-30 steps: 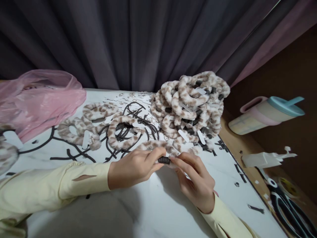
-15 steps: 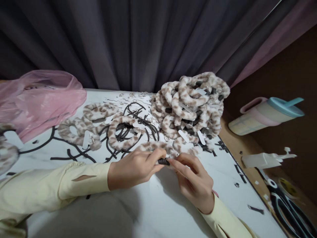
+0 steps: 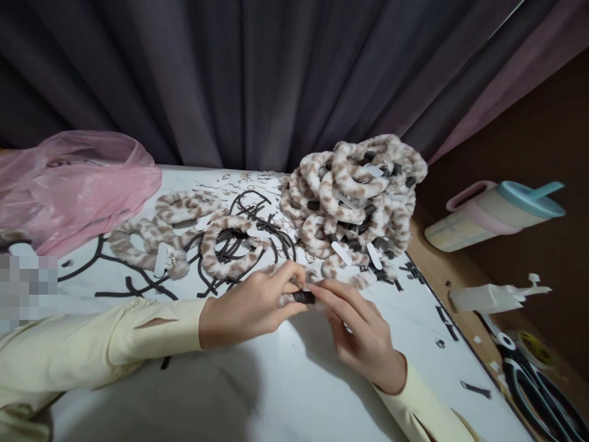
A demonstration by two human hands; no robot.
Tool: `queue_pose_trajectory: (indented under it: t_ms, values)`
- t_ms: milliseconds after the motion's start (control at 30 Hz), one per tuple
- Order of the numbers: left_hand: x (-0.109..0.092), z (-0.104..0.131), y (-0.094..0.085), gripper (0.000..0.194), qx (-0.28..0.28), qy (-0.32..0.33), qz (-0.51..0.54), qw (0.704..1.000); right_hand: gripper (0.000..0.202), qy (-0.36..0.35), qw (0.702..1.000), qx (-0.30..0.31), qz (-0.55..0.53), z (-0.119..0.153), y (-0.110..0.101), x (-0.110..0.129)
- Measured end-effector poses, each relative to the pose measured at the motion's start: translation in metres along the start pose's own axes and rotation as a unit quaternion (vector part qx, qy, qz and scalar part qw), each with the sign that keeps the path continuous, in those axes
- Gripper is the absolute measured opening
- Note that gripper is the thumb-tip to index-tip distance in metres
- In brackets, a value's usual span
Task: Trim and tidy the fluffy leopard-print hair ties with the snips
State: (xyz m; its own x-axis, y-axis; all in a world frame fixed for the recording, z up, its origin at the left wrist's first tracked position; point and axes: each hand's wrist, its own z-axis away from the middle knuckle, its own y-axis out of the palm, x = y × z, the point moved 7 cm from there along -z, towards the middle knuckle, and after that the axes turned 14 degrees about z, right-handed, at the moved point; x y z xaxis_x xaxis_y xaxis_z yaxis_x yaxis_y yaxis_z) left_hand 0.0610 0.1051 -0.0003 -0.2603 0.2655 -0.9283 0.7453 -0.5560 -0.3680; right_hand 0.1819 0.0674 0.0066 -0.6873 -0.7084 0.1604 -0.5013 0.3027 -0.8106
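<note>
Between my two hands is a plush strap (image 3: 311, 274) of cream fur with brown spots, with a black wrapped section (image 3: 304, 297) facing me. My left hand (image 3: 257, 301) pinches it at the left end of the black section. From the other side, the fingertips of my right hand (image 3: 359, 322) close on the strap at the right end of that section. Just beyond my left hand lies a finished-looking furry loop (image 3: 212, 252) with a white tab (image 3: 258, 233). My fingers hide much of the held strap.
A heap of similar furry loops (image 3: 354, 184) rises at the back right. Black cords (image 3: 234, 245) and small metal rings lie behind my hands. A pink plastic bag (image 3: 87, 190) sits at left. Scissors (image 3: 538, 380), a white squeeze bottle (image 3: 490, 298) and a tumbler (image 3: 492, 215) are at right.
My left fingers have lifted and bent at the black section. My right fingers have straightened and slid slightly left over it. The strap stays in about the same place.
</note>
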Motion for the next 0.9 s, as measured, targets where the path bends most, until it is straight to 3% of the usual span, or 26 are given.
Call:
queue_pose_trajectory:
  t_ms: [100, 200, 367, 467, 700, 900]
  values:
    - [0.011, -0.006, -0.001, 0.025, 0.019, -0.099, 0.144, 0.984, 0.051, -0.002, 0.999, 0.026, -0.041, -0.002, 0.003, -0.001]
    - [0.021, -0.009, 0.007, 0.029, 0.074, -0.170, 0.283, 0.941, 0.044, 0.023, 0.995, 0.014, -0.100, -0.005, 0.002, -0.003]
    - [0.026, -0.011, 0.018, 0.026, 0.163, -0.190, 0.443, 0.861, 0.032, 0.098, 0.984, 0.019, -0.148, -0.006, 0.002, -0.008]
    - [0.029, -0.011, 0.019, 0.027, 0.178, -0.221, 0.486, 0.827, 0.026, 0.129, 0.979, 0.019, -0.156, -0.005, 0.002, -0.009]
    - [0.033, -0.008, 0.018, 0.030, 0.158, -0.287, 0.490, 0.808, 0.021, 0.128, 0.973, -0.014, -0.192, -0.003, 0.001, -0.006]
    - [0.029, -0.008, 0.021, 0.024, 0.187, -0.261, 0.510, 0.798, 0.018, 0.133, 0.971, -0.021, -0.196, -0.003, 0.002, -0.008]
